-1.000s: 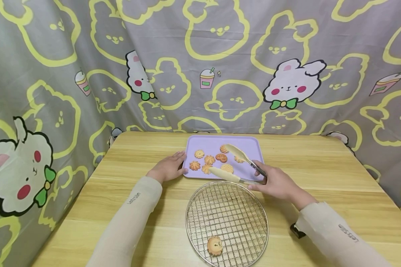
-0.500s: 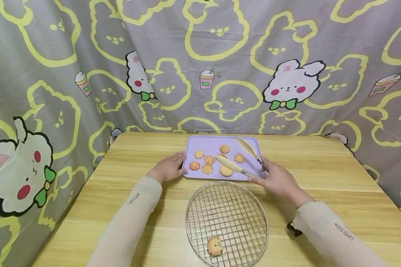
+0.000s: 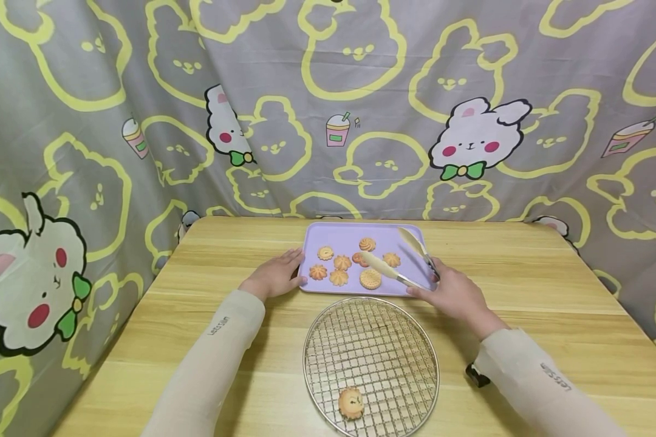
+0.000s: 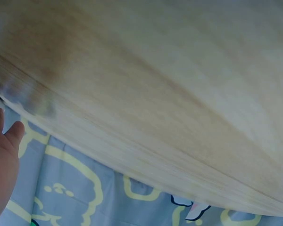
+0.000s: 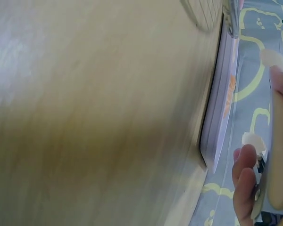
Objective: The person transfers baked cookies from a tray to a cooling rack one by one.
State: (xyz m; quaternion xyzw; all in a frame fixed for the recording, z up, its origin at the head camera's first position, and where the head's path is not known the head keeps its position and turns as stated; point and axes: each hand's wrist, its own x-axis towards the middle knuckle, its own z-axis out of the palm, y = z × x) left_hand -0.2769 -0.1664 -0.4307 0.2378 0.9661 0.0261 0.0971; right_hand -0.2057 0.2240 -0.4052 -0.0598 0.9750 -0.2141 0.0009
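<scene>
The right hand (image 3: 455, 294) gripped the spread tongs (image 3: 381, 267); the left hand (image 3: 276, 275), fingers loosely extended, touched the purple tray (image 3: 328, 232) near the far edge of the tabletop (image 3: 530, 273). The cookies (image 3: 370, 279) on it looked light, stiff and crumbly, probably best pinched gently by opposite rims.

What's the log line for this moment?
left hand: at tray edge | right hand: holds tongs, open, over tray | rack: one cookie

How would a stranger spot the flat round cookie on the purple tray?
On the wooden table, find the purple tray beyond the round wire rack. Near the tray's front edge lies the flat round cookie, dotted on top, unlike the star-shaped cookie to its left.
</scene>
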